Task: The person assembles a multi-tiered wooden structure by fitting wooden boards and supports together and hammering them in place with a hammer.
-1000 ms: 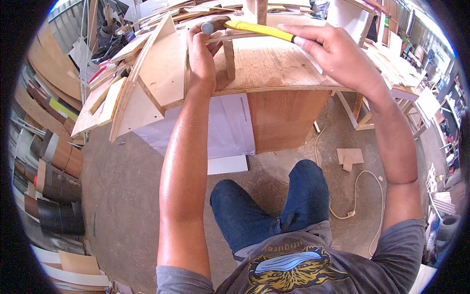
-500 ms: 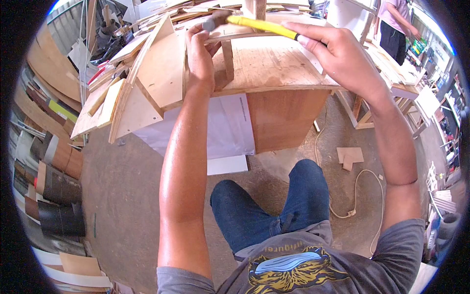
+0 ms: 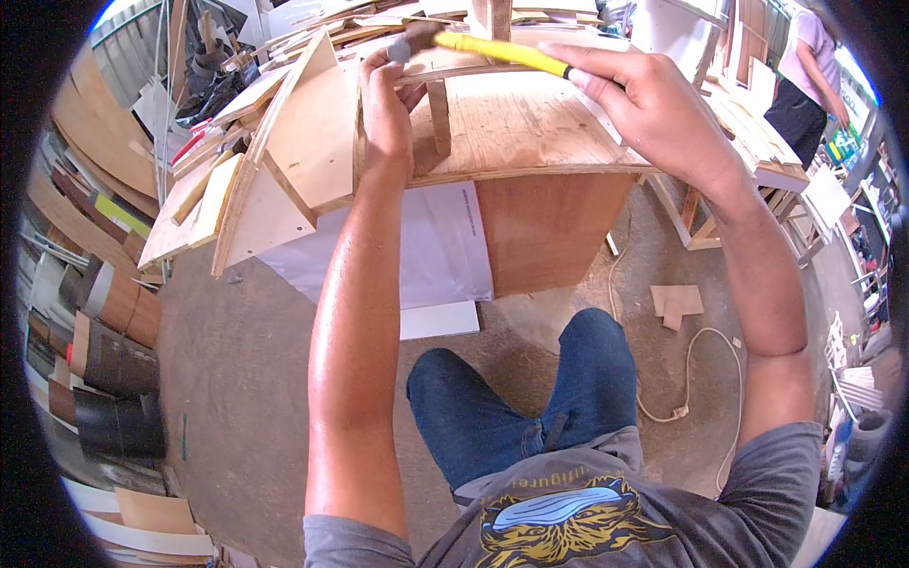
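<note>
My right hand (image 3: pixel 630 85) is closed round the dark grip end of a hammer (image 3: pixel 502 49) with a yellow handle. The hammer's head is blurred and lies over the fingertips of my left hand (image 3: pixel 386 109). My left hand is closed at the edge of a wooden piece on the plywood workbench (image 3: pixel 530 118); what its fingers pinch is too hidden to name. Just right of it, a short wooden block (image 3: pixel 440 118) stands under a thin strip of wood. A joined plywood panel (image 3: pixel 317 123) leans to the left of my left hand.
Wood offcuts (image 3: pixel 213 194) are heaped at the left and along the back of the bench. A cable (image 3: pixel 689 379) and a plywood scrap (image 3: pixel 676 303) lie on the floor. Another person (image 3: pixel 810 71) stands at the upper right, beside a wooden frame table (image 3: pixel 781 175).
The other person came into view at the upper right and has moved further right. The hammer head has shifted slightly and become blurred. My left hand has barely moved.
</note>
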`<state>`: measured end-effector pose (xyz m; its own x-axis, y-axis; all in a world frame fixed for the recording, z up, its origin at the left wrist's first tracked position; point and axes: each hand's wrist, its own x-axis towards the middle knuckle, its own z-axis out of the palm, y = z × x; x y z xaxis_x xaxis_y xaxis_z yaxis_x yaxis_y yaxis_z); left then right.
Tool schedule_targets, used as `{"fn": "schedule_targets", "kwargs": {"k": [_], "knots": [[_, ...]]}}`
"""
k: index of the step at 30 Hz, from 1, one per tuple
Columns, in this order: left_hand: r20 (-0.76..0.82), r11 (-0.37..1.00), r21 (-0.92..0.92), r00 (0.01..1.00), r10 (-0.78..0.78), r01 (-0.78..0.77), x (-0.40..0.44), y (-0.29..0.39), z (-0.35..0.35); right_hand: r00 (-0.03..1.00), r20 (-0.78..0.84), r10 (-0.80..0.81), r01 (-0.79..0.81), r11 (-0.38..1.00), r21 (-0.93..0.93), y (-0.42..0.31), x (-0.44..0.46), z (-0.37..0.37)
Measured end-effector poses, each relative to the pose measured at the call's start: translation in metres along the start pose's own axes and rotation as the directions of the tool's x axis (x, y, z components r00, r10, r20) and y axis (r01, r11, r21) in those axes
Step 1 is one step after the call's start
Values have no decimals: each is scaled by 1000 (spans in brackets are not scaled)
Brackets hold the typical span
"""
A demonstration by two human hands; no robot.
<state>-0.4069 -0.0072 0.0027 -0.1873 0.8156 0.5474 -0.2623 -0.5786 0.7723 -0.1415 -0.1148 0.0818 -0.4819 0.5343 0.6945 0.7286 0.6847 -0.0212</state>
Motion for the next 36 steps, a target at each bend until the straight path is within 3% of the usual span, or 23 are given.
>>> {"fn": "schedule_targets", "kwargs": {"k": [1, 4, 7, 10, 13, 16, 19, 22, 25, 28, 31, 34, 36], "knots": [[-4, 1000, 4, 1000, -1, 1, 0, 0, 0, 999, -50, -10, 11, 1000, 20, 1, 0, 2], [-3, 1000, -1, 1000, 10, -10, 1, -2, 0, 998, 56, -2, 6, 998, -69, -8, -3, 0], [18, 1000, 3, 999, 30, -30, 1, -3, -1, 998, -29, -52, 54, 995, 88, 5, 2, 0], [13, 999, 38, 1000, 21, -21, -1, -1, -1, 998, -60, 6, -5, 1000, 18, 1, 0, 5], [3, 1000, 24, 1000, 20, -20, -1, -2, 1, 998, 56, -13, 17, 997, -78, 4, 1, 3], [14, 1000, 9, 1000, 5, -5, 1, -3, -1, 996, -86, 34, -30, 999, 45, 2, -2, 8], [40, 999, -21, 999, 28, -27, 5, -9, -5, 999, 32, 17, -19, 999, 41, 0, -7, 11], [9, 1000, 1, 1000, 5, -5, 1, -3, 0, 998, -68, -3, 7, 998, 61, 4, -2, 6], [9, 1000, -4, 1000, 9, -9, 2, -5, -1, 999, 4, -37, 37, 998, -54, -2, -7, 7], [6, 1000, -3, 1000, 9, -9, 1, -2, 0, 999, 52, -14, 11, 999, 52, 2, -2, -2], [0, 1000, 0, 1000, 4, -4, -2, -1, 2, 996, -84, -9, 14, 998, 61, 2, -6, 9], [16, 999, -27, 1000, 24, -23, 3, -3, 0, 996, 40, -85, 82, 995, 55, 4, -3, 1], [11, 1000, 16, 1000, 11, -11, 0, 1, 1, 999, -33, 20, -16, 995, 100, 2, -2, 0]]}}
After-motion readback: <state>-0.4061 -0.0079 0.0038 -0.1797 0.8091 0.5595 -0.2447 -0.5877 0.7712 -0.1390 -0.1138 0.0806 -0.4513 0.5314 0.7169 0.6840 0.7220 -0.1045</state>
